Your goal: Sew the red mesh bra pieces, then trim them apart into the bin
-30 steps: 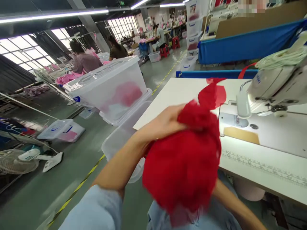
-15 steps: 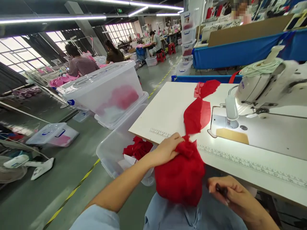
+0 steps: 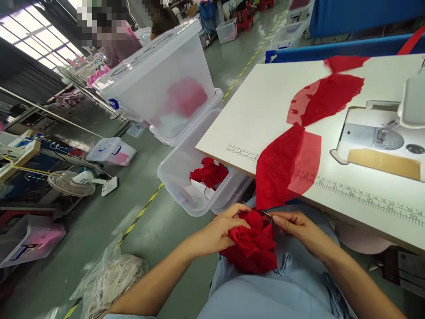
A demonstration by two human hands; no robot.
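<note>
In the head view, my left hand [image 3: 229, 226] is closed on a bunched bundle of red fabric [image 3: 254, 248] at my lap. My right hand [image 3: 299, 226] grips a small tool with a thin metal blade [image 3: 265, 214]; its handle is hidden in my fingers. The blade's tip meets the fabric beside my left fingertips, where the bundle joins a chain of red fabric pieces. The nearest piece [image 3: 279, 170] hangs over the table edge, with a lighter sheer panel along its right side. Another red piece [image 3: 335, 97] lies farther back on the white tabletop [image 3: 239, 106].
A sewing machine [image 3: 410, 102] stands at the table's right. Below the left edge sits an open clear bin [image 3: 179, 195] with red fabric inside. Behind it is a large lidded bin [image 3: 156, 84]. A fan [image 3: 71, 182] and a plastic bag [image 3: 116, 279] are on the left.
My right hand has come up and left to the fabric, bringing the tool's blade against it. The red bundle sits lower in my lap, and more of the chain shows. The view has tilted down.
</note>
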